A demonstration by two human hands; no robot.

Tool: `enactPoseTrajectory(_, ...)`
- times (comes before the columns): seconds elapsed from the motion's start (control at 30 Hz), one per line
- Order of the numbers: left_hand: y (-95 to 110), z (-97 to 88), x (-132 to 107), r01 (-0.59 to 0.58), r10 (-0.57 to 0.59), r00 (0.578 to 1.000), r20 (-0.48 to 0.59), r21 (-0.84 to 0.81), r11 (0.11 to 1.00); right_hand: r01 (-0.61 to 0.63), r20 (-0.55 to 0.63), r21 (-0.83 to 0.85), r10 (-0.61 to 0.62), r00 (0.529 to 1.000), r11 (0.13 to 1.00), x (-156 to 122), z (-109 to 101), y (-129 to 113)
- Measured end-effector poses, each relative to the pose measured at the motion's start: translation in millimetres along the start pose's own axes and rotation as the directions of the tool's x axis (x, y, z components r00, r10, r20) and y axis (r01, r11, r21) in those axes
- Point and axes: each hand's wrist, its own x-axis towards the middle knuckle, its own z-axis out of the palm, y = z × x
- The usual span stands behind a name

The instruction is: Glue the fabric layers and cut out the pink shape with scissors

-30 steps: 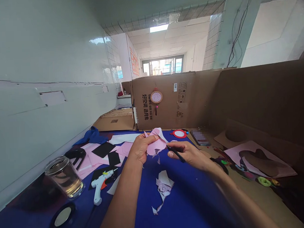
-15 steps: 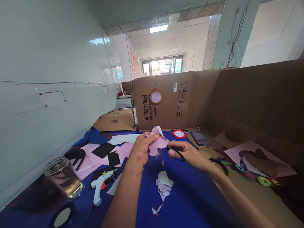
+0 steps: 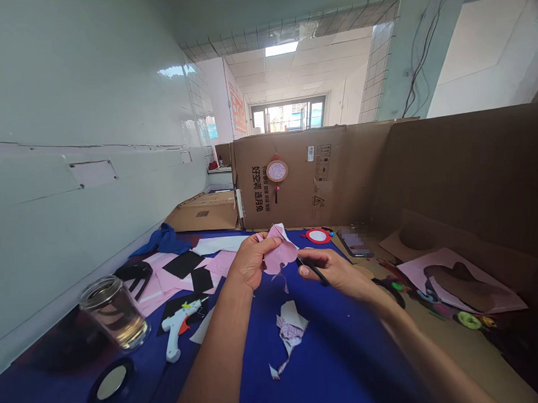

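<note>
Pinched between the thumb and fingers of my left hand (image 3: 253, 258) is a piece of pink fabric (image 3: 280, 257) with a rounded, petal-like edge. My right hand (image 3: 328, 270) is closed around the black handles of a pair of scissors (image 3: 314, 269). Their blades reach up to the fabric's right side and are partly hidden behind it. A thin strip hangs from the fabric's lower edge. Below, on the blue tabletop (image 3: 327, 352), lies a small heap of cut scraps (image 3: 291, 327).
At left are a white glue gun (image 3: 179, 328), a glass jar of liquid (image 3: 116, 312), a round lid (image 3: 110, 383), and pink and black sheets (image 3: 183, 266). A red-rimmed disc (image 3: 318, 236) and a phone (image 3: 354, 244) lie behind my right hand. Cardboard (image 3: 352, 181) walls the back.
The strip hanging under the pink fabric has shifted slightly left and looks thinner. Both hands stay in nearly the same place.
</note>
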Motion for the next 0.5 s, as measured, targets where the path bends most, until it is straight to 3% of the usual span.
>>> enactPoseTrajectory(0.2,0.8,2.3,-1.0,-0.013,0.013,1.000,-0.022,-0.011,1.000,-0.011,-0.021,-0.083,0.010,1.000,0.996,-1.1,0.2,-2.4)
enactPoseTrajectory(0.5,-0.7,3.7,-0.1,-0.017,0.016,0.998,-0.058,-0.020,1.000,0.017,-0.015,-0.054,-0.018,1.000,0.998,0.2,1.9,-2.6)
